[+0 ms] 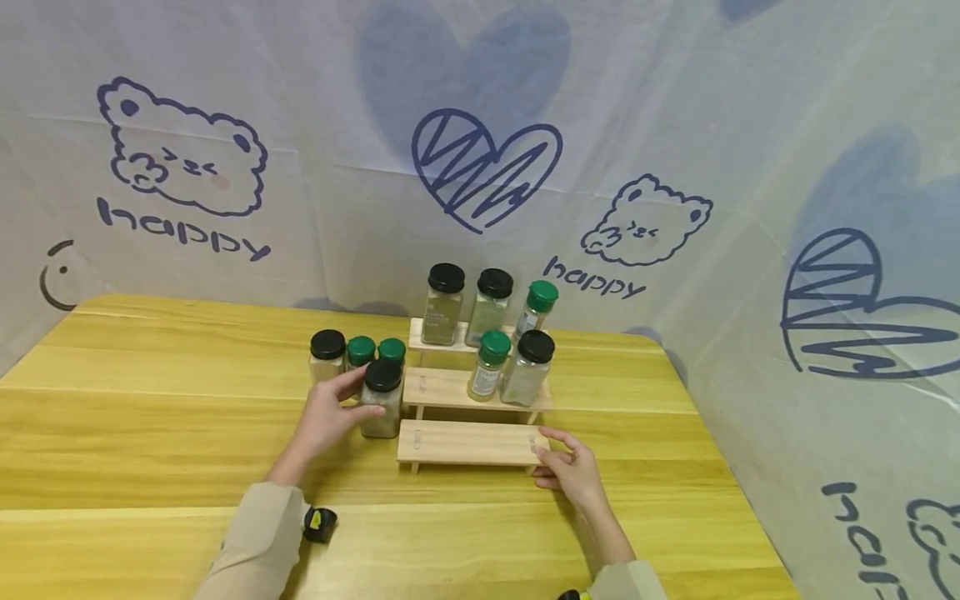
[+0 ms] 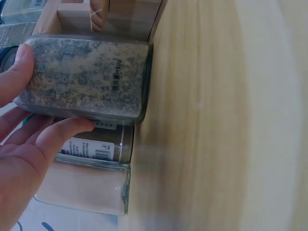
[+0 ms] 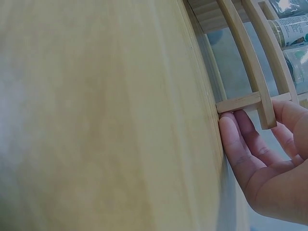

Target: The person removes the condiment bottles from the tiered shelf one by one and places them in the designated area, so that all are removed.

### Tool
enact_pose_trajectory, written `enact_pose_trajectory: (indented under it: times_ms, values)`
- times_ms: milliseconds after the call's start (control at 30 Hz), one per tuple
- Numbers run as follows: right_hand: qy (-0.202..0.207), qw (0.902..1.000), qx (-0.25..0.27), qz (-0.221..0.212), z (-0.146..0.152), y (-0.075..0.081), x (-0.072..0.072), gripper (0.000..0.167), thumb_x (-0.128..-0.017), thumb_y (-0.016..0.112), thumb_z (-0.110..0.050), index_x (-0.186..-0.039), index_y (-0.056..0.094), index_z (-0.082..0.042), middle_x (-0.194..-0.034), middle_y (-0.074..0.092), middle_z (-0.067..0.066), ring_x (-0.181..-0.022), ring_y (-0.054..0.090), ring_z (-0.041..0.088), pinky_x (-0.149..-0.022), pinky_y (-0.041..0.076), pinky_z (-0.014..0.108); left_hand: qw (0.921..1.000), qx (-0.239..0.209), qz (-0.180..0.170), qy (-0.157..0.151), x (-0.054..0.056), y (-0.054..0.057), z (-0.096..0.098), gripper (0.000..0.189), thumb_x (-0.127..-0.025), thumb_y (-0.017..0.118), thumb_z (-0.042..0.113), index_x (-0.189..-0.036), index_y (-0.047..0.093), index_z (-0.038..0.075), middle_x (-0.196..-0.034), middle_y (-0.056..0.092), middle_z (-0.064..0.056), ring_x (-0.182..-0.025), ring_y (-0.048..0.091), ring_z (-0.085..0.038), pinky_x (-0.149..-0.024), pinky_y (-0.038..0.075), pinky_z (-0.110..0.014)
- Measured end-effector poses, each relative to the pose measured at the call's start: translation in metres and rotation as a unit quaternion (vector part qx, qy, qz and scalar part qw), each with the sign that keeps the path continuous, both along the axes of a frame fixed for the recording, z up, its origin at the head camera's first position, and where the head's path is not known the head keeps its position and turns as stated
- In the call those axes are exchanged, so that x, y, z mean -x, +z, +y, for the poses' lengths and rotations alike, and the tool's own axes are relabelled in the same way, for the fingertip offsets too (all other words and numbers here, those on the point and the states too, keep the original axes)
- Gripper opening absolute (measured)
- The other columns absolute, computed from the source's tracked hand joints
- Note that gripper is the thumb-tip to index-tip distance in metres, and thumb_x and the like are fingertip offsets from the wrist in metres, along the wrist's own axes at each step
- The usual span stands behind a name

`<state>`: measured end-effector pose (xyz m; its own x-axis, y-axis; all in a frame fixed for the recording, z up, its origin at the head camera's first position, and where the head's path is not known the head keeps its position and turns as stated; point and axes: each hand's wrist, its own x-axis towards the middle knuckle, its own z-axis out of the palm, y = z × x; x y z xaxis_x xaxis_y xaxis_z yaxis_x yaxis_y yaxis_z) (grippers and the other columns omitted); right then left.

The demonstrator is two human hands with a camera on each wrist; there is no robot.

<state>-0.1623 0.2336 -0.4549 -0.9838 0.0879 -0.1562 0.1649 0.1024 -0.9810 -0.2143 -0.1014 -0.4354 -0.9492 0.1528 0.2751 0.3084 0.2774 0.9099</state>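
My left hand [image 1: 327,419] grips a square glass spice jar [image 1: 381,412] with a black lid, thumb on one side and fingers on the other, just left of the wooden tiered rack [image 1: 472,443]. Speckled grey-brown contents show through the jar's side in the left wrist view. At the right end of the rack's lowest step, my right hand [image 1: 576,473] pinches the board, thumb over its top and fingers at the leg [image 3: 239,103]. Nothing stands on that step. A green-lidded jar [image 1: 487,367] and a black-lidded jar [image 1: 527,371] share the middle step's right half.
On the top step stand two black-lidded jars [image 1: 444,304] and a green-lidded one [image 1: 537,307]. Behind my left hand are a black-lidded jar [image 1: 327,354] and two green-lidded jars [image 1: 361,351]. A printed cloth [image 1: 337,192] hangs behind the wooden table [image 1: 150,417].
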Motion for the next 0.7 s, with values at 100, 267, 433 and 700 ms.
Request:
enact_pose_trajectory:
  times_ms: [100,267,433,700]
  values:
    - [0.000,1.0000,-0.001,0.001,-0.0001,0.0003,-0.0003,0.037,-0.087,0.053,0.002,-0.123,0.047,0.006,-0.074,0.063,0.018,-0.061,0.062,0.022,-0.056,0.054,0.034,0.9998,-0.013,-0.013,0.004,-0.0002,-0.0012,-0.0002,0.062,-0.070,0.074,0.002,-0.123,0.044,-0.012,-0.119,0.047,-0.030,-0.107,0.048,-0.041,-0.088,0.042,-0.045]
    - [-0.003,1.0000,-0.002,0.003,-0.0006,0.0006,0.0000,0.036,-0.087,0.053,0.004,-0.123,0.048,0.005,-0.073,0.063,0.017,-0.060,0.062,0.022,-0.055,0.054,0.033,0.9992,-0.023,-0.025,0.018,0.0002,-0.0025,-0.0012,0.063,-0.069,0.076,0.004,-0.122,0.046,-0.011,-0.119,0.048,-0.029,-0.106,0.050,-0.040,-0.086,0.044,-0.042]
    - [-0.001,1.0000,-0.001,0.006,-0.0007,0.0009,-0.0001,0.037,-0.087,0.053,0.003,-0.123,0.048,0.005,-0.074,0.063,0.019,-0.060,0.062,0.022,-0.056,0.054,0.034,0.9993,-0.024,-0.017,0.024,0.0006,-0.0007,-0.0006,0.064,-0.067,0.077,0.003,-0.122,0.046,-0.010,-0.116,0.051,-0.028,-0.106,0.051,-0.038,-0.088,0.043,-0.042]
    - [0.001,1.0000,-0.005,0.006,-0.0004,0.0019,-0.0008,0.035,-0.087,0.053,0.003,-0.122,0.048,0.006,-0.075,0.062,0.021,-0.060,0.062,0.021,-0.056,0.054,0.033,0.9991,-0.034,-0.025,0.000,-0.0016,0.0040,-0.0028,0.064,-0.069,0.074,0.000,-0.124,0.044,-0.010,-0.121,0.047,-0.029,-0.109,0.048,-0.039,-0.084,0.045,-0.036]
